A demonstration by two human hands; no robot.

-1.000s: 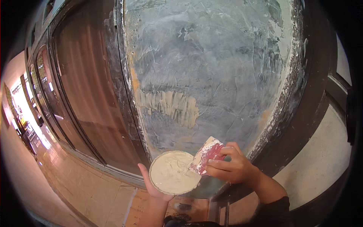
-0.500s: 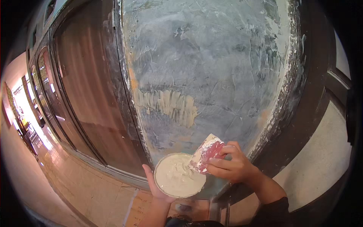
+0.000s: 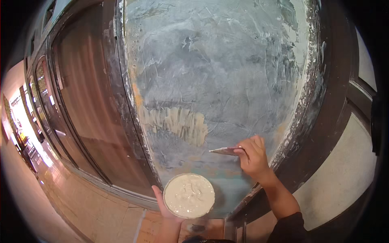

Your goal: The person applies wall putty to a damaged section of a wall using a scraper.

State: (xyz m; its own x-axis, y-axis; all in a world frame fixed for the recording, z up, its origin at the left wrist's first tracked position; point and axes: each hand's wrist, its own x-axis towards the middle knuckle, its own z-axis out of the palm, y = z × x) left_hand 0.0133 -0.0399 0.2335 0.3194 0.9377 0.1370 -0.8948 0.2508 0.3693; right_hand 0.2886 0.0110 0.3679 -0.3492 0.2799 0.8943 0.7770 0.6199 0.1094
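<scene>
My left hand [image 3: 165, 208] holds up a round tub [image 3: 189, 195] of cream-coloured putty from beneath, its thumb along the left side and its other fingers hidden. The putty's surface is wet and stirred up in the middle. My right hand [image 3: 253, 157] grips a flat putty scraper [image 3: 225, 150], seen nearly edge-on, above and to the right of the tub. The blade points left, close to the wall panel [image 3: 210, 81]; whether it touches cannot be told. A streaky patch of pale putty [image 3: 178, 121] lies on the blue-grey panel, left of the scraper.
Dark wooden frames border the panel on both sides. On the left stands a window or door with a reddish-brown curtain [image 3: 87, 97] behind glass. Cardboard [image 3: 150, 229] lies on the tiled floor [image 3: 97, 206] below. At right, a pale panel [image 3: 340, 174] sits within dark wood.
My right hand has lifted the scraper out of the tub, up toward the wall, turning its blade edge-on. The tub sits slightly lower in view.
</scene>
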